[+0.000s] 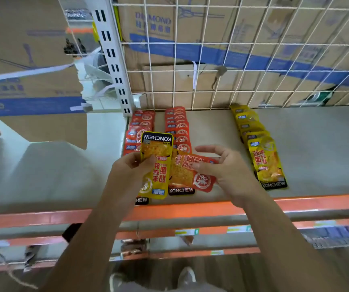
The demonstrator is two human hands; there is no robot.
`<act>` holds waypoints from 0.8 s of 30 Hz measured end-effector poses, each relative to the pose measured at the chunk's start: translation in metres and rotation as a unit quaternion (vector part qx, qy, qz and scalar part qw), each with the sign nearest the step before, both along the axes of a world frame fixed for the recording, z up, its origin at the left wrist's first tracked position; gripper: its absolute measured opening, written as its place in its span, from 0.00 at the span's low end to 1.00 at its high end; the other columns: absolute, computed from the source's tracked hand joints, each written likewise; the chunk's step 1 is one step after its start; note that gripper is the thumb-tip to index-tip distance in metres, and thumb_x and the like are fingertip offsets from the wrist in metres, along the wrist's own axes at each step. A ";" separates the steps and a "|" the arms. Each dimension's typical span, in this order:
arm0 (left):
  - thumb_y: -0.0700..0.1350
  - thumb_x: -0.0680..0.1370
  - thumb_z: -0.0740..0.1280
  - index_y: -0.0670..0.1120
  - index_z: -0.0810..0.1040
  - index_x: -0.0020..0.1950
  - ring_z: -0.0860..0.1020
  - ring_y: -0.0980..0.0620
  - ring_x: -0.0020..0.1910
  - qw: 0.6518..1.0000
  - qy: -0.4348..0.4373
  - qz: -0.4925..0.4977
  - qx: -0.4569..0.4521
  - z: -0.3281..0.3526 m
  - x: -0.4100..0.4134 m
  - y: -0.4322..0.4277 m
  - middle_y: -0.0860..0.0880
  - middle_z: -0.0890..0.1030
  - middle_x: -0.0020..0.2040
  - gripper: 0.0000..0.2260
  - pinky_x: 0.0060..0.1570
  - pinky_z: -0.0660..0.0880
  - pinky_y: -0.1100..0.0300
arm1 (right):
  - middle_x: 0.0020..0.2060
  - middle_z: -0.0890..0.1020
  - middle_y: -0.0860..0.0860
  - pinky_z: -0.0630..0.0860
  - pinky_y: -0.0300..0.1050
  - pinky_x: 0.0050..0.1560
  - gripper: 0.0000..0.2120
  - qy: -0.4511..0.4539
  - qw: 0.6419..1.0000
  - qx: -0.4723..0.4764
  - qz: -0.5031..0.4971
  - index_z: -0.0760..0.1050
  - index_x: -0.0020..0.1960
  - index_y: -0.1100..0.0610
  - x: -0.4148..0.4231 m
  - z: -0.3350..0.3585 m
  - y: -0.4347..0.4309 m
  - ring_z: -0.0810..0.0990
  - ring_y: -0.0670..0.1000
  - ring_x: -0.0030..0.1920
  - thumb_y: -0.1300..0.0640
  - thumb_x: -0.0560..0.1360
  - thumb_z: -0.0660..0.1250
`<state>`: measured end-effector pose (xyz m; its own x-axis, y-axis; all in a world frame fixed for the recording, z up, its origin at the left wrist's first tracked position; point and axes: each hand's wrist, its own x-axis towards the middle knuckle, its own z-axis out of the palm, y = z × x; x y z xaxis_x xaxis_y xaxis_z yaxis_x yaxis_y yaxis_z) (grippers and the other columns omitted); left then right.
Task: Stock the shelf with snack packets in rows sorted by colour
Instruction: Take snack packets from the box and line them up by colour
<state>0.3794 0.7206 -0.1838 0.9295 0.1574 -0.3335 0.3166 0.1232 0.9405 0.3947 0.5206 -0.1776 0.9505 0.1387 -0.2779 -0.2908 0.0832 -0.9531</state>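
Left hand [127, 167] pinches a flat, glossy yellow packet [156, 150] just behind the orange front rail [295, 202]. Right hand [230, 171], fingers loosely spread, sits over a tilted red packet [182, 173]; contact cannot be determined. Overlapping red rows [177, 127] and a yellow row [253, 135] run back from the rail

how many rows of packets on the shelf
3: a red row at the far left, a second red row beside it, a yellow row apart on the right. The red rows' fronts are partly hidden.

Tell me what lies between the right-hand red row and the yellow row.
Bare shelf at the back; the right hand nearer the front. Head view.
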 end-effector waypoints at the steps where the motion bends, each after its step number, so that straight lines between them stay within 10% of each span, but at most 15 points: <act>1: 0.40 0.77 0.68 0.41 0.81 0.46 0.79 0.39 0.43 1.000 -0.001 0.015 -0.008 -0.001 0.000 0.000 0.40 0.83 0.44 0.03 0.47 0.76 0.42 | 0.40 0.85 0.54 0.80 0.43 0.35 0.16 0.014 0.999 0.031 -0.004 0.78 0.52 0.56 0.002 0.000 -0.001 0.84 0.51 0.38 0.72 0.70 0.70; 10: 0.39 0.78 0.66 0.40 0.77 0.51 0.84 0.46 0.38 0.993 0.023 0.075 -0.085 -0.003 -0.003 -0.005 0.43 0.85 0.43 0.04 0.36 0.82 0.51 | 0.40 0.85 0.53 0.81 0.40 0.35 0.10 0.102 0.978 0.182 -0.017 0.76 0.55 0.61 -0.005 -0.016 0.016 0.83 0.48 0.36 0.67 0.75 0.65; 15: 0.39 0.76 0.69 0.41 0.77 0.51 0.83 0.38 0.47 0.996 0.058 0.036 -0.052 -0.009 -0.006 -0.002 0.40 0.84 0.48 0.06 0.53 0.78 0.39 | 0.37 0.85 0.52 0.80 0.40 0.36 0.05 0.124 0.960 0.225 -0.108 0.76 0.50 0.59 0.000 -0.022 0.023 0.83 0.46 0.36 0.64 0.75 0.66; 24: 0.40 0.75 0.70 0.42 0.78 0.45 0.84 0.41 0.42 0.997 0.056 0.028 0.035 -0.011 -0.013 0.006 0.42 0.85 0.44 0.03 0.49 0.80 0.40 | 0.44 0.85 0.50 0.81 0.43 0.40 0.06 0.044 0.993 0.038 -0.102 0.75 0.52 0.54 0.009 -0.024 0.027 0.84 0.47 0.44 0.61 0.76 0.68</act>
